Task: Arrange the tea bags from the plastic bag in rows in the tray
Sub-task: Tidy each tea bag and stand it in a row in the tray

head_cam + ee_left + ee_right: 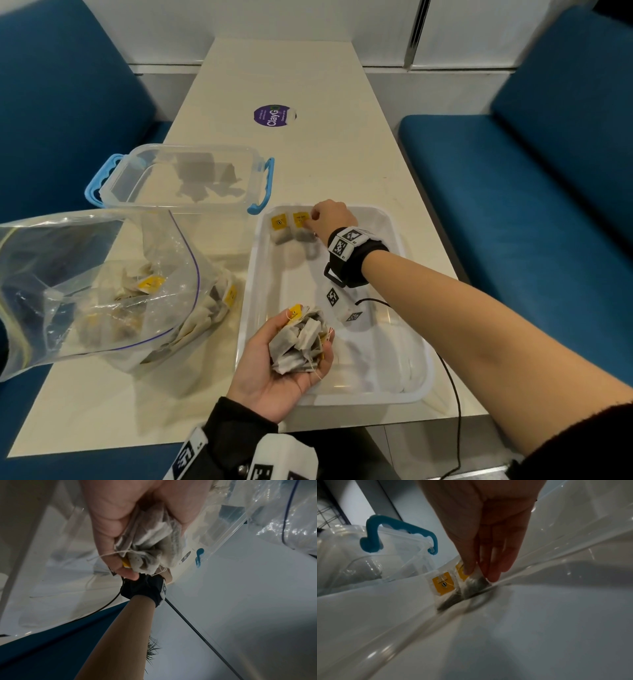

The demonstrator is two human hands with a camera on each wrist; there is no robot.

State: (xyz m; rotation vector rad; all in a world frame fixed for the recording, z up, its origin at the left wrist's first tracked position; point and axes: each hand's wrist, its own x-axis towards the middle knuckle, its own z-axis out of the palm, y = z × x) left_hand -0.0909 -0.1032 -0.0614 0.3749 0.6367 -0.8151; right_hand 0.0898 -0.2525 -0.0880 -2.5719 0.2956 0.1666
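Yellow-tagged tea bag (301, 224) stands second in the row at the white tray's (409, 394) far left corner, pinched by the right hand (330, 219), while the left hand (274, 370), nearer the body, clutches the remaining bunch of tea bags (299, 339).

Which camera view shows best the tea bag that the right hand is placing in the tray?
The right wrist view: the tea bag sits close under the right hand, against the tray wall. The head view shows it small and partly covered. The left wrist view does not show it.
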